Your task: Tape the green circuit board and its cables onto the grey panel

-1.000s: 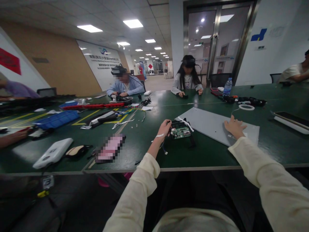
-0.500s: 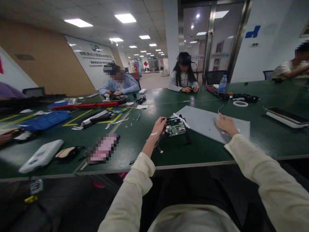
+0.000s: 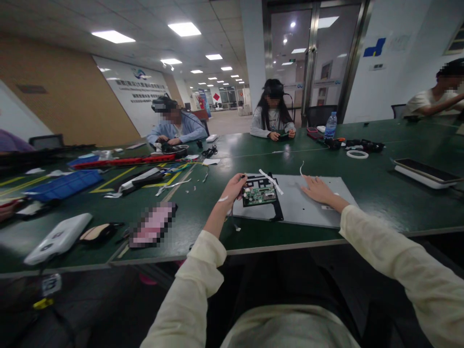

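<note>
My left hand (image 3: 234, 187) is closed on the left edge of a black bracket (image 3: 278, 210) that carries a green circuit board (image 3: 260, 195). A white strip (image 3: 271, 182) lies slantwise across the bracket's upper right part. Beneath the bracket and to its right is a flat grey panel (image 3: 295, 203). My right hand (image 3: 319, 189) rests on that panel with its fingers stretched out. A thin white strip (image 3: 301, 169) stands up at its fingertips; whether it is stuck to a finger or to the panel, I cannot tell. Thin wires hang below my left hand.
On the left lie a pink pouch-like item (image 3: 154, 226), a white device (image 3: 60, 238), a computer mouse (image 3: 96, 233) and a blue tray (image 3: 65, 184). A tape roll (image 3: 357, 154), a bottle (image 3: 330, 125) and a phone (image 3: 427, 170) on a white box are on the right. Several people sit around the table.
The grey panel has slid left and turned, coming under the bracket. My right hand has moved left with it and now lies flatter. My left hand still holds the bracket.
</note>
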